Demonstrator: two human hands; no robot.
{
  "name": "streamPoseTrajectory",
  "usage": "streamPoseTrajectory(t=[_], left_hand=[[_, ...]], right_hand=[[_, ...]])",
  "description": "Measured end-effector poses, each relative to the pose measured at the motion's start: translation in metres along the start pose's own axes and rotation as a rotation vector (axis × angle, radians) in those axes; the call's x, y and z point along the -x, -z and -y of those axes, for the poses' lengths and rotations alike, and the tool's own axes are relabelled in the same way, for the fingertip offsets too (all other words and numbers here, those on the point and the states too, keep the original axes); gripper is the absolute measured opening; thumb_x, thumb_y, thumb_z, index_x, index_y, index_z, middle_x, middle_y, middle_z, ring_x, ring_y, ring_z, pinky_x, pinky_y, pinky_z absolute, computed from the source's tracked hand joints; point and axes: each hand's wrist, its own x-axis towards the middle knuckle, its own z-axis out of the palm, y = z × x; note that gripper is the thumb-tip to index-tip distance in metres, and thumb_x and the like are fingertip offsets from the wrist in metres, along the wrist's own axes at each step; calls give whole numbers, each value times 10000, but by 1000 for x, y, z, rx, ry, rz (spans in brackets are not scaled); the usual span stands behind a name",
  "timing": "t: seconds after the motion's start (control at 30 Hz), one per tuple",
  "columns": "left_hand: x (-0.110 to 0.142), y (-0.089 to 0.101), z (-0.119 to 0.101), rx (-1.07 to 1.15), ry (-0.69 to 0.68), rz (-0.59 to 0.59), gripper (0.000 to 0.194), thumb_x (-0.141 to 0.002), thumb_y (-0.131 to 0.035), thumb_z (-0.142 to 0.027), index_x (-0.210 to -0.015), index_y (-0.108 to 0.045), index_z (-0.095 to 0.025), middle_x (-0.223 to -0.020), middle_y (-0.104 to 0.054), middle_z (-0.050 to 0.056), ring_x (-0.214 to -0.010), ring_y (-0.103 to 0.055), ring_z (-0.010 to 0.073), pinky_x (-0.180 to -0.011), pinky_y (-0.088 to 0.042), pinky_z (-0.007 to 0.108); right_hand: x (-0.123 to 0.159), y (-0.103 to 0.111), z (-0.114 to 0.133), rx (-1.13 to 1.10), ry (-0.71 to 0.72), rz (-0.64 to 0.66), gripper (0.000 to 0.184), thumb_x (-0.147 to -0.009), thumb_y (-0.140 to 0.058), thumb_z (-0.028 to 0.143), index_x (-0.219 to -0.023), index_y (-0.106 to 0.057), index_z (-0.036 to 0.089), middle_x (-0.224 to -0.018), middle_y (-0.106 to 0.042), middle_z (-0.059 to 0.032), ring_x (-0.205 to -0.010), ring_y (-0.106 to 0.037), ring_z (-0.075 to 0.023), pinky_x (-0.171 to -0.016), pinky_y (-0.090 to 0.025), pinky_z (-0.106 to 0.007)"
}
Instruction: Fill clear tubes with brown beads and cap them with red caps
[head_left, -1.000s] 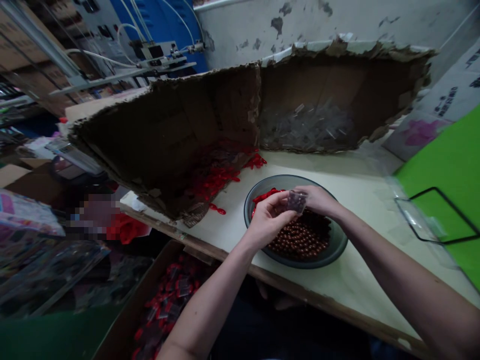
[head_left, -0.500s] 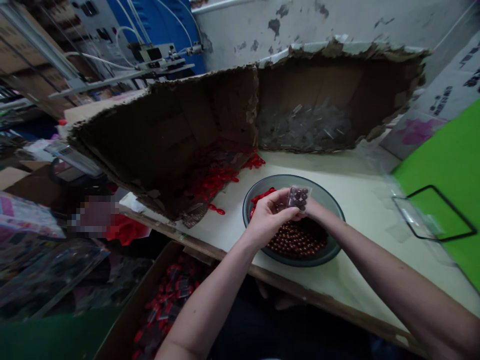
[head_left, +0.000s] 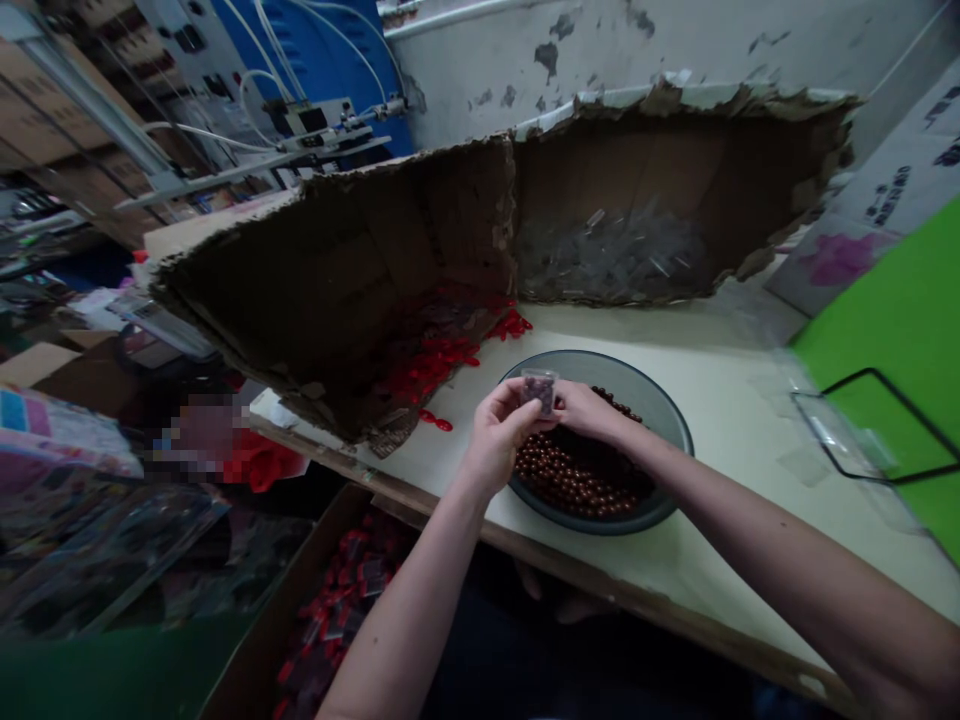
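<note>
My left hand (head_left: 499, 425) pinches a small clear plastic box (head_left: 538, 392) filled with dark brown balls, held up over the left rim of a grey basin (head_left: 660, 400). Close behind the box is my right hand (head_left: 585, 408), its fingertips partly hidden by the box, so I cannot tell what they grip. Inside the basin lie many shiny brown balls (head_left: 585, 480). The red pieces at its left side are now hidden behind my hands.
Red plastic pieces (head_left: 427, 365) spill from the left part of a torn cardboard bin (head_left: 615, 150); clear plastic boxes (head_left: 637, 250) fill its right part. Below the table edge stands a carton of red-capped boxes (head_left: 352, 590). A green panel (head_left: 900, 330) stands at right.
My left hand has moved left with the clear box and tilted it more upright. The right hand has come up from behind it to the box's right side.
</note>
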Motion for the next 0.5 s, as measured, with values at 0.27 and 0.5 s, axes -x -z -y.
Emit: streamPoseTrajectory(t=[0.27, 0.5], left_hand=[[5, 14, 18, -24, 45, -38, 258, -790, -694, -309, -927, -547, -148, -872, -696, 57, -796, -695, 171, -680, -546, 253], [5, -9, 33, 4, 65, -1, 243, -800, -675, -303, -943, -549, -153, -873, -702, 61, -765, -690, 161, -654, -530, 236]], right_hand=[[41, 33, 19, -369, -144, -53, 353, -827, -607, 507, -984, -628, 191, -777, -621, 5, -675, -556, -122, -629, -426, -243], [75, 46, 39, -427, -151, -67, 409, -858, -582, 501, -1175, -626, 245, -873, -640, -16, -737, -572, -136, -691, -456, -269]])
